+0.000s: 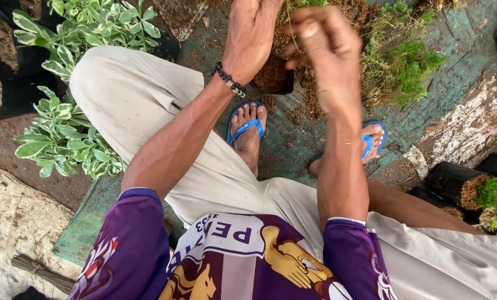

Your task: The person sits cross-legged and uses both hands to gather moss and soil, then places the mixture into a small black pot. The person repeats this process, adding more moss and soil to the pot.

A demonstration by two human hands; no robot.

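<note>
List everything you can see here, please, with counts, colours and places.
Pot: one, black, filled with brown fibre, under the hands.
Variegated plants: several, green and white, left.
Green seedlings: a clump, top right.
Bagged seedlings: a few, black bags, right edge.
Broom: one, brown, bottom left.
Flip-flops: two, blue, on the feet.
Bracelet: one, dark beads, left wrist.
Left hand: on the pot's rim.
Right hand: pinching a thin stem above the pot.

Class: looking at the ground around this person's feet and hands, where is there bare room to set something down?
Bare teal floor lies right of the green clump; brown ground left of the variegated plants. Crowded around the black pot under the left hand.
</note>
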